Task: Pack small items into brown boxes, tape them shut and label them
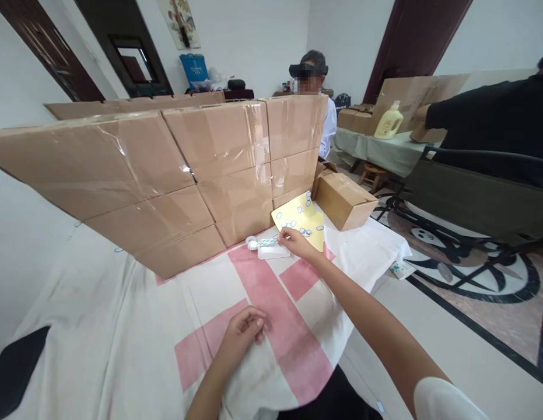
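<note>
My right hand (294,242) reaches out over the cloth, thumb and fingers pinched on the end of a narrow white strip with a blue-green pattern (266,242). At the strip's other end is a small white round piece (252,242). Just below the strip lies a white box-like object (273,252). Behind my right hand, a yellow sheet with white blue-edged shapes (301,216) leans against the cardboard. My left hand (244,329) rests nearer to me above the cloth, fingers loosely curled in, with nothing visible in them.
A wall of taped cardboard boxes (166,175) stands along the far side. A smaller cardboard box (346,198) sits at the right on the white-and-pink tablecloth (293,344). Beyond are a person with a headset (328,125), a yellow jug (388,122) and a dark folding chair (476,204).
</note>
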